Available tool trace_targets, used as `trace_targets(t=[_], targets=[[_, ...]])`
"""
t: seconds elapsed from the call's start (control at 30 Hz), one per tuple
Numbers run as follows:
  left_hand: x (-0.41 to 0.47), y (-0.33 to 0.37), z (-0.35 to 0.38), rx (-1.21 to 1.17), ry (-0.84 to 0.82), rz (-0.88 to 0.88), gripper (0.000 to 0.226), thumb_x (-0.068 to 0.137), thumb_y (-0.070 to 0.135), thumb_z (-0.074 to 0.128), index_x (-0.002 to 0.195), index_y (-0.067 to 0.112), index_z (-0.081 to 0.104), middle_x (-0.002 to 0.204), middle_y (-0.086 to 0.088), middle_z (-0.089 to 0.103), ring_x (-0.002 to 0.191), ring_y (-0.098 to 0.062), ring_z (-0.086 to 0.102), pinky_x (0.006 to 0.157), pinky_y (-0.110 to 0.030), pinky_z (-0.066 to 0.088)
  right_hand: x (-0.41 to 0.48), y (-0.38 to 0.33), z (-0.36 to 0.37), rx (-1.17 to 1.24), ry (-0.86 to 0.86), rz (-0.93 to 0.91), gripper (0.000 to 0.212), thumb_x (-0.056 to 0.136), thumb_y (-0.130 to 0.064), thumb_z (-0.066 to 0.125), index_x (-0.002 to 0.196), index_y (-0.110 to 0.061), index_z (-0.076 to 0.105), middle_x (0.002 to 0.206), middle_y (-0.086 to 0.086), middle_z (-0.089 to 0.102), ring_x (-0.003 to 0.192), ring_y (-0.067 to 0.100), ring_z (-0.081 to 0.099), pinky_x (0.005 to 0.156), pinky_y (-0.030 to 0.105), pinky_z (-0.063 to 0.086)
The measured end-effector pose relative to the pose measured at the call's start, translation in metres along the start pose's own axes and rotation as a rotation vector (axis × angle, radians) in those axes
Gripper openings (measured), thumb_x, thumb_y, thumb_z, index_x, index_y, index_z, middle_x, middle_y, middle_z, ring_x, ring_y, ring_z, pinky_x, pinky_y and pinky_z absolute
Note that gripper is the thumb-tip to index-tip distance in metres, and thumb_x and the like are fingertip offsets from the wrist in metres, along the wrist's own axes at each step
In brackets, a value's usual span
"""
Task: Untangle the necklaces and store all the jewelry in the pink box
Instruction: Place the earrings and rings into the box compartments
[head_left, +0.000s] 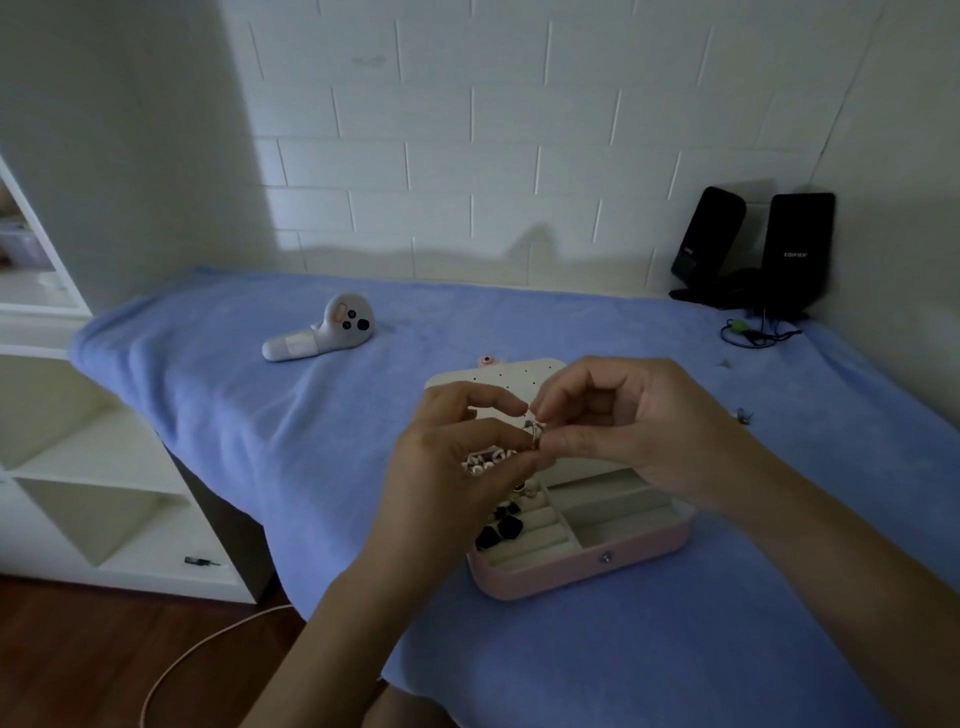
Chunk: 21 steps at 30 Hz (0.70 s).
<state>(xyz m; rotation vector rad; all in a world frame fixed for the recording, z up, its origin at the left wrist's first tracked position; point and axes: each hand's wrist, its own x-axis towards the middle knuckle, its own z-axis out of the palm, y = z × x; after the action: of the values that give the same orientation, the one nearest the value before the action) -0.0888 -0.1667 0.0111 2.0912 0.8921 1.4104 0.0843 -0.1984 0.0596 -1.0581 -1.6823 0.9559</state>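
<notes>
The pink box lies open on the blue cloth, its cream lid tilted back behind my hands. Both hands hover over it. My left hand and my right hand pinch a small metal jewelry piece between their fingertips. A string of white beads hangs under my left fingers. Black jewelry pieces lie in the box's left part beside the ring rolls. The right compartments look bare.
A white handheld controller lies on the blue cloth at the back left. Two black speakers and cables stand at the back right by the wall. White shelves stand left of the table.
</notes>
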Motion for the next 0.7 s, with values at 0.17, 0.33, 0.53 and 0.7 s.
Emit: trace_targets(t=[0.17, 0.33, 0.53, 0.7], targets=[[-0.001, -0.009, 0.007, 0.123, 0.039, 0.154, 0.02, 0.077, 0.04, 0.065, 0.075, 0.024, 0.076, 0.106, 0.012, 0.058, 0.105, -0.009, 0.046, 0.088, -0.008, 0.034, -0.001, 0.0, 0.0, -0.15, 0.015, 0.041, 0.016, 0.073, -0.003, 0.076, 0.084, -0.015, 0.073, 0.083, 0.006, 0.073, 0.082, 0.018, 0.07, 0.082, 0.029, 0.056], [-0.001, -0.011, 0.007, 0.154, 0.037, 0.189, 0.024, 0.079, 0.041, 0.062, 0.077, 0.021, 0.077, 0.109, 0.009, 0.058, 0.107, -0.009, 0.044, 0.089, -0.007, 0.033, -0.003, -0.002, 0.002, -0.214, 0.013, 0.075, 0.022, 0.073, -0.009, 0.077, 0.092, -0.018, 0.075, 0.085, -0.001, 0.074, 0.083, 0.012, 0.071, 0.081, 0.024, 0.056], [-0.006, -0.016, 0.007, 0.148, -0.024, 0.198, 0.022, 0.077, 0.039, 0.063, 0.078, 0.021, 0.076, 0.108, 0.009, 0.058, 0.108, -0.007, 0.044, 0.09, -0.004, 0.032, -0.004, -0.005, -0.001, -0.248, -0.047, 0.128, 0.021, 0.067, -0.016, 0.081, 0.086, -0.02, 0.075, 0.08, 0.0, 0.073, 0.076, 0.014, 0.069, 0.075, 0.023, 0.056], [-0.005, -0.013, 0.006, 0.08, -0.069, 0.158, 0.02, 0.073, 0.045, 0.066, 0.078, 0.028, 0.075, 0.104, 0.015, 0.058, 0.106, -0.006, 0.046, 0.089, -0.005, 0.033, -0.003, -0.001, -0.003, -0.198, -0.105, 0.215, 0.017, 0.074, -0.004, 0.076, 0.084, -0.017, 0.072, 0.073, -0.002, 0.068, 0.069, 0.008, 0.062, 0.068, 0.017, 0.051]])
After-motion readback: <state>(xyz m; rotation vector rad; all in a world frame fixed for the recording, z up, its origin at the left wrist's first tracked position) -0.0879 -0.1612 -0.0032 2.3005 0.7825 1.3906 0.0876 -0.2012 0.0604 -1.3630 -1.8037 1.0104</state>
